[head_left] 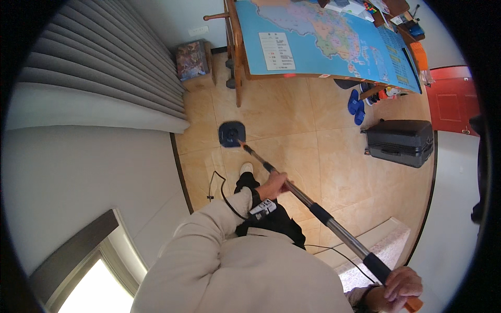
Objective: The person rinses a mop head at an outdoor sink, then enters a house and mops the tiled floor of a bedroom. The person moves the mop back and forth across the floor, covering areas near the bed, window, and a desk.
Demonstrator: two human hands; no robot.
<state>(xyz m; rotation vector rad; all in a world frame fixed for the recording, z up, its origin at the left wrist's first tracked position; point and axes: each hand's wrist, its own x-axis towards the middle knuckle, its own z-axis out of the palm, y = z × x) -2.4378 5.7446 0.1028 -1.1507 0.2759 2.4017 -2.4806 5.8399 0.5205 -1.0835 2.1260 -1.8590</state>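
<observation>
A flat mop (231,133) with a dark blue, roundish-square head lies against the tiled floor, its long metal and black handle slanting toward me. My left hand (273,185) is wrapped round the middle of the handle. Near its top end, at the lower right, my right hand (402,286) grips the handle next to its orange tip. A strap with a black cable and a small printed tag (262,209) sits at my left wrist. My white shoe (246,168) stands just behind the mop head.
A wooden table (239,57) covered with a blue map stands ahead. Blue slippers (356,108) and a dark suitcase (399,142) are on the right, before a red door (452,98). A box (193,61) sits by the grey curtain (112,65). Behind at right is a pale pinkish piece (378,245).
</observation>
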